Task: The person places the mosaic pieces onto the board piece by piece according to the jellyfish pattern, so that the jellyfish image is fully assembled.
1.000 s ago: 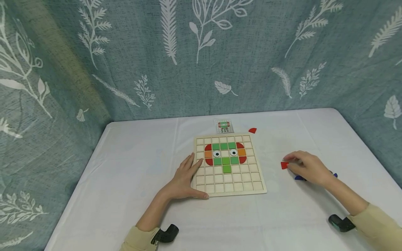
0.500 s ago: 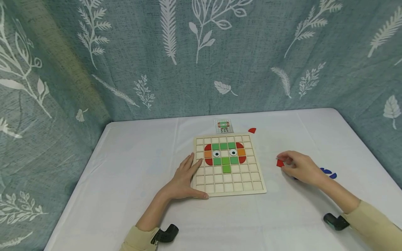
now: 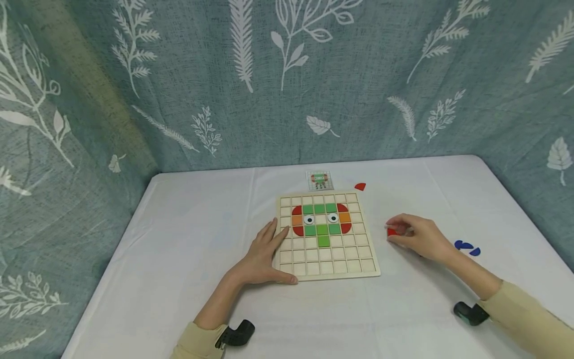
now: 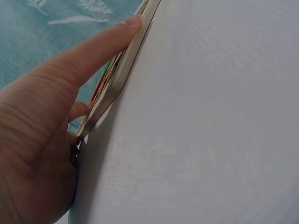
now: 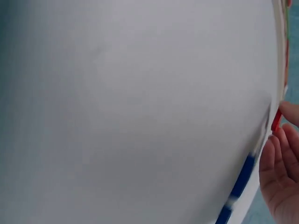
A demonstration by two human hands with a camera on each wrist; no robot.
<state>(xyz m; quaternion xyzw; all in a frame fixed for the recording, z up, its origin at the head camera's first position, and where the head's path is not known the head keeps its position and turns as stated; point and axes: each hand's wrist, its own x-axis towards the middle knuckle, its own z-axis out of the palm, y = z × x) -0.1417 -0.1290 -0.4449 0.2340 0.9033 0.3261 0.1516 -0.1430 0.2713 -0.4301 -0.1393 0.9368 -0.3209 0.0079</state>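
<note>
Between the thumb and fingers of my right hand [image 3: 421,238] is a small red piece [image 3: 392,232], pinched just right of the board; its exact shape is partly hidden by the fingers. The right wrist view shows the red piece [image 5: 276,119] edge-on. My left hand [image 3: 260,258] rests along the left side of the wooden grid board [image 3: 338,268], fingers spread and thumb reaching to the front edge. Green, orange and red pieces with two eye pieces form a face on the board. In the left wrist view the thumb [image 4: 100,49] lies straight against the board's edge.
Several blue rounded pieces [image 3: 467,246] lie right of the right hand. Behind the board is a small picture card [image 3: 320,180], with a loose red quarter-round piece [image 3: 360,186] to its right. A patterned curtain [image 3: 264,129] hangs behind the white table.
My right hand has moved left toward the board with the red piece, uncovering the blue pieces behind it. The left hand and the board have stayed put.
</note>
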